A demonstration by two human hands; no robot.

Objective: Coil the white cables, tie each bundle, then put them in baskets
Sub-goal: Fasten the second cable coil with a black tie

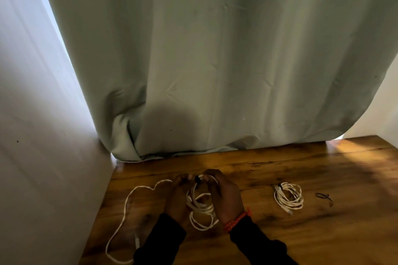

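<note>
Item one: a coiled white cable (pixel 201 208), held above the tabletop (pixel 301 232) near its front edge, left of centre. We see our left hand (pixel 177 199) grasping the coil's left side and our right hand (pixel 224 197) curled round its right side, fingertips meeting at a small black tie (pixel 197 178) on top.

Item two: a loose white cable (pixel 129 206), trailing along the left edge.

Item three: a tied bundle (pixel 288 197), lying right of centre, well apart from the hands.

Item four: a spare black tie (pixel 324 197), just beside that bundle, on its right.

Item five: a pale green curtain (pixel 215 60), touching the far edge.
</note>
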